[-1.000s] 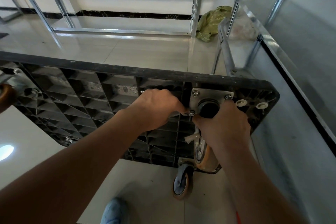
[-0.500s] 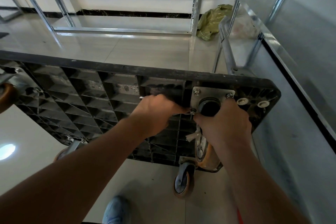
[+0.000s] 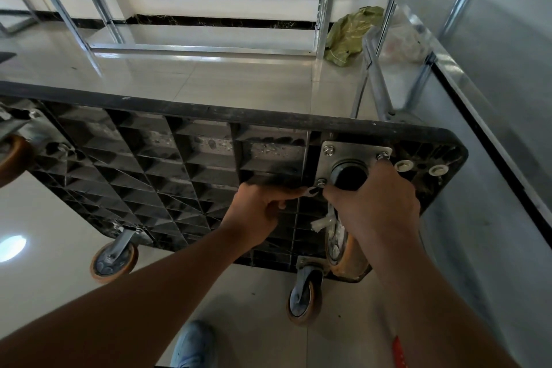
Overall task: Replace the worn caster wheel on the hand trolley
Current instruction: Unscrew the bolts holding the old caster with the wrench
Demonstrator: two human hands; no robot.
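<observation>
The black hand trolley (image 3: pixel 149 164) stands tipped on its edge, its ribbed underside facing me. At its right end a steel mounting plate (image 3: pixel 352 151) carries the worn orange caster wheel (image 3: pixel 343 251). My right hand (image 3: pixel 376 206) grips the caster's black swivel housing just below the plate. My left hand (image 3: pixel 257 215) pinches a small dark tool (image 3: pixel 312 190) whose tip sits at the plate's lower-left bolt (image 3: pixel 321 183). The two upper bolts show on the plate; the fourth corner is hidden by my right hand.
Other casters sit at the lower left (image 3: pixel 115 257), bottom centre (image 3: pixel 304 296) and far left (image 3: pixel 13 155). A metal shelf frame (image 3: pixel 209 48) stands behind, and a steel cabinet (image 3: pixel 478 98) runs along the right. A green bag (image 3: pixel 349 34) lies on the floor. My shoe (image 3: pixel 194 343) is below.
My left hand has dropped a little below the lower-left bolt, keeping the tool at it. The lower-left caster has come into view. My right hand keeps its grip.
</observation>
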